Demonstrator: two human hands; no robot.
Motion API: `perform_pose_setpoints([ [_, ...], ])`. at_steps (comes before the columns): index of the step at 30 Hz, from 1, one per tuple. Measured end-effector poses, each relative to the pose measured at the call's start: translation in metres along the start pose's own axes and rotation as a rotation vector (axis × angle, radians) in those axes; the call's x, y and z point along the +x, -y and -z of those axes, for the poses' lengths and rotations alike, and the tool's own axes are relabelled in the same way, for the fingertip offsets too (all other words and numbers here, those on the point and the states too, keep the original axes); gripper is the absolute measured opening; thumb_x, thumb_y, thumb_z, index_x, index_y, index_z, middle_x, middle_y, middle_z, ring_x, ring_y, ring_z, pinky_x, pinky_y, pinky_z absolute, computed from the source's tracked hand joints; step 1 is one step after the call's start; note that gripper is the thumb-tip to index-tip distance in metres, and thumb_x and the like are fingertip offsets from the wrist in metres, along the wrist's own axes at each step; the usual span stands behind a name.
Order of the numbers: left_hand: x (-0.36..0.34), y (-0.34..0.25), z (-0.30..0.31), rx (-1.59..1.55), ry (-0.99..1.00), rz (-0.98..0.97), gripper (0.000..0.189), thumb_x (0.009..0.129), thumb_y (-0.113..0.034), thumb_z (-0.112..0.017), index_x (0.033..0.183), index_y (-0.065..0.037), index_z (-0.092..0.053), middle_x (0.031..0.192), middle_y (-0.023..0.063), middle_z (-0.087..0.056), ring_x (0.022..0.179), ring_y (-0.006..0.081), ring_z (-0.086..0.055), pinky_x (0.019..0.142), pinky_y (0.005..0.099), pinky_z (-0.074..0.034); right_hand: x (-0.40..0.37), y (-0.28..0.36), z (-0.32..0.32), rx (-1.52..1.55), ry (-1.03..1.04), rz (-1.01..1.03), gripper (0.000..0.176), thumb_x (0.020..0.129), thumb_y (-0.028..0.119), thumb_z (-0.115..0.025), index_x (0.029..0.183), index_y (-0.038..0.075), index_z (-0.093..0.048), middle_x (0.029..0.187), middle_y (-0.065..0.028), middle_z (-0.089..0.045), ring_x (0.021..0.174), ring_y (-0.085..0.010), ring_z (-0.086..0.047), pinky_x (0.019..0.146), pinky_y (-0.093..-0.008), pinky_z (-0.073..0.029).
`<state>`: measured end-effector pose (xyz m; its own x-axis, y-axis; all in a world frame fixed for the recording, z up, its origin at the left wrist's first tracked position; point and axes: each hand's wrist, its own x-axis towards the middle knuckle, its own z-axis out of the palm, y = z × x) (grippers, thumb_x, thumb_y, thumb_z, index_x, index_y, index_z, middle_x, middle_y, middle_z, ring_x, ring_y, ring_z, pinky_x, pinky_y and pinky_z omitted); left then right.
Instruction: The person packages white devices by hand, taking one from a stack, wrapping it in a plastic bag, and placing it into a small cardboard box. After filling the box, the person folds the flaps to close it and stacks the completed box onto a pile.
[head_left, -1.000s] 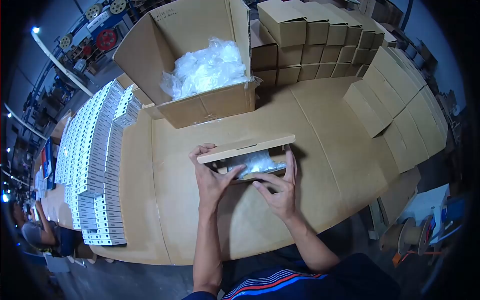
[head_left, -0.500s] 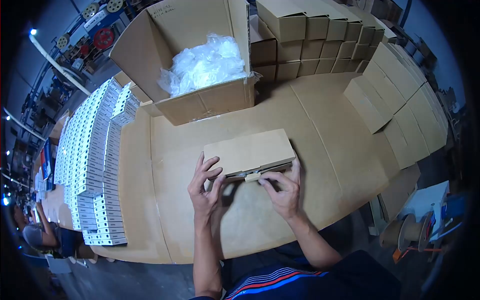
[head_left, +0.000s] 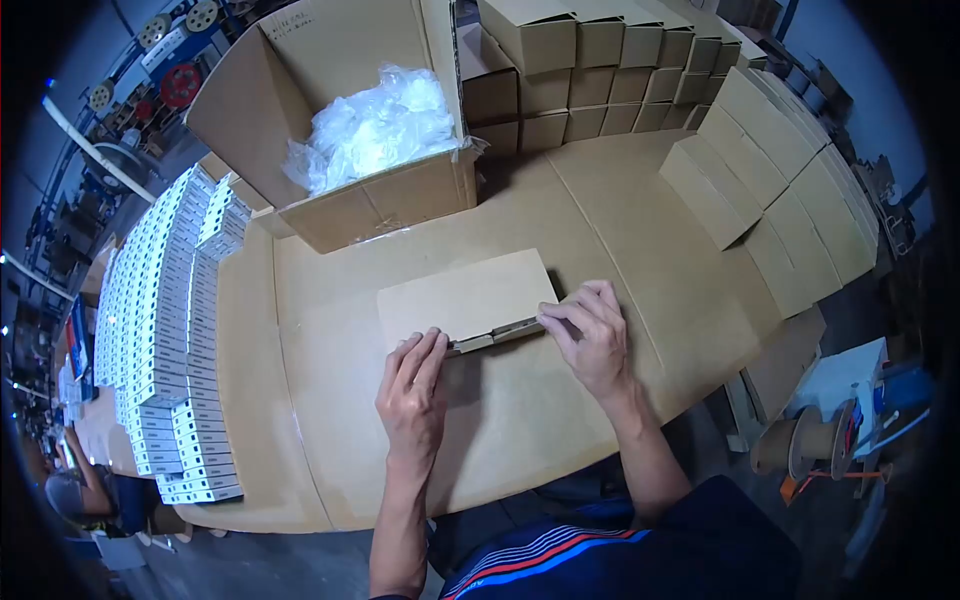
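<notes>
A small flat brown cardboard box (head_left: 462, 297) lies on the cardboard-covered table (head_left: 330, 420) in front of me, its lid down. My left hand (head_left: 412, 395) presses its fingertips against the box's front left edge. At the front right corner my right hand (head_left: 592, 335) pinches the box. A tab sticks out slightly along the front edge between the two hands.
A big open carton (head_left: 330, 130) with clear plastic bags (head_left: 370, 125) stands at the back left. Several closed brown boxes (head_left: 600, 60) are stacked at the back, more (head_left: 770, 190) on the right. Rows of small white boxes (head_left: 165, 320) fill the left side.
The box's lid went from raised, with a plastic bag showing inside, to fully down. My hands slid to the front edge, the right one out to the right corner.
</notes>
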<state>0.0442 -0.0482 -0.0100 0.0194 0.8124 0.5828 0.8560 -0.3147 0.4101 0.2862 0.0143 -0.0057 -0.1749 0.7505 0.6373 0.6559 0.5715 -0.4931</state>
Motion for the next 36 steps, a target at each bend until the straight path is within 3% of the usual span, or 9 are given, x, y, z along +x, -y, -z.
perform_pose_setpoints([
  [5, -0.001, -0.003, -0.005, -0.052, -0.022, 0.004, 0.039, 0.079, 0.008, -0.070, 0.116, -0.003, -0.076, 0.119, 0.0121, -0.074, 0.112, 0.0322, -0.070, 0.099, 0.0426, -0.058, 0.008, 0.000, 0.007, 0.004, 0.071, 0.080, 0.016, 0.075, 0.002, -0.085, 0.090, 0.003, -0.078, 0.093, -0.0091, -0.066, 0.092, -0.0289, -0.059, 0.082, -0.0412, -0.051],
  [9, 0.000, 0.003, -0.007, -0.042, -0.038, -0.014, 0.033, 0.080, 0.006, -0.073, 0.112, -0.003, -0.077, 0.114, 0.0113, -0.075, 0.107, 0.0312, -0.071, 0.096, 0.0415, -0.059, 0.000, 0.005, -0.006, 0.048, 0.263, 0.196, 0.020, 0.081, 0.009, -0.082, 0.101, 0.007, -0.081, 0.127, -0.0074, -0.071, 0.130, -0.0293, -0.060, 0.108, -0.0455, -0.050],
  [10, 0.002, 0.005, -0.007, -0.050, -0.042, -0.013, 0.032, 0.080, 0.005, -0.074, 0.110, -0.003, -0.078, 0.113, 0.0108, -0.076, 0.105, 0.0305, -0.071, 0.094, 0.0408, -0.059, -0.006, 0.010, -0.014, 0.056, 0.304, 0.172, 0.022, 0.085, 0.008, -0.079, 0.106, 0.007, -0.081, 0.136, -0.0040, -0.070, 0.138, -0.0286, -0.056, 0.117, -0.0527, -0.042],
  [14, 0.006, 0.007, -0.011, -0.073, -0.057, 0.016, 0.027, 0.079, 0.004, -0.077, 0.104, -0.003, -0.079, 0.108, 0.0088, -0.077, 0.100, 0.0276, -0.072, 0.091, 0.0381, -0.060, -0.021, -0.003, -0.054, 0.338, 0.047, 0.024, 0.024, 0.083, -0.001, -0.077, 0.103, 0.011, -0.083, 0.113, -0.0020, -0.079, 0.126, -0.0276, -0.066, 0.120, -0.0557, -0.036],
  [20, 0.004, 0.012, -0.020, -0.089, -0.115, 0.004, 0.027, 0.080, 0.003, -0.078, 0.106, -0.006, -0.079, 0.111, 0.0074, -0.077, 0.103, 0.0268, -0.072, 0.094, 0.0407, -0.059, -0.006, 0.006, -0.049, 0.210, 0.009, 0.044, 0.022, 0.080, 0.000, -0.080, 0.098, 0.012, -0.082, 0.111, -0.0009, -0.079, 0.117, -0.0268, -0.069, 0.117, -0.0550, -0.038],
  [23, -0.005, 0.007, -0.024, 0.015, -0.157, -0.021, 0.028, 0.082, -0.003, -0.080, 0.110, -0.009, -0.079, 0.117, 0.0058, -0.076, 0.110, 0.0276, -0.070, 0.106, 0.0512, -0.051, -0.013, 0.017, -0.055, 0.164, 0.005, 0.007, 0.023, 0.080, 0.002, -0.080, 0.099, 0.014, -0.082, 0.118, -0.0004, -0.078, 0.125, -0.0273, -0.064, 0.120, -0.0557, -0.031],
  [24, -0.012, 0.005, -0.026, 0.006, -0.148, 0.010, 0.030, 0.085, -0.007, -0.080, 0.114, -0.011, -0.078, 0.120, 0.0044, -0.076, 0.118, 0.0277, -0.068, 0.116, 0.0602, -0.039, -0.016, 0.021, -0.056, 0.144, 0.005, 0.009, 0.022, 0.080, 0.003, -0.080, 0.099, 0.014, -0.082, 0.120, -0.0004, -0.077, 0.128, -0.0272, -0.063, 0.122, -0.0557, -0.029],
  [26, -0.016, 0.000, -0.027, 0.010, -0.166, 0.032, 0.030, 0.085, -0.006, -0.080, 0.114, -0.012, -0.078, 0.120, 0.0039, -0.076, 0.119, 0.0271, -0.068, 0.117, 0.0613, -0.036, -0.024, 0.020, -0.061, 0.162, 0.004, 0.008, 0.022, 0.080, 0.004, -0.079, 0.099, 0.016, -0.082, 0.126, -0.0002, -0.075, 0.136, -0.0275, -0.056, 0.125, -0.0552, -0.021],
  [36, -0.011, -0.010, -0.027, -0.080, -0.097, 0.146, 0.023, 0.083, -0.012, -0.083, 0.105, -0.018, -0.078, 0.124, 0.0017, -0.063, 0.129, 0.0265, -0.057, 0.123, 0.0658, -0.017, -0.018, 0.018, -0.059, 0.207, 0.025, -0.007, 0.013, 0.080, 0.012, -0.084, 0.092, 0.012, -0.080, 0.123, -0.0009, -0.076, 0.127, -0.0286, -0.059, 0.117, -0.0510, -0.033],
])
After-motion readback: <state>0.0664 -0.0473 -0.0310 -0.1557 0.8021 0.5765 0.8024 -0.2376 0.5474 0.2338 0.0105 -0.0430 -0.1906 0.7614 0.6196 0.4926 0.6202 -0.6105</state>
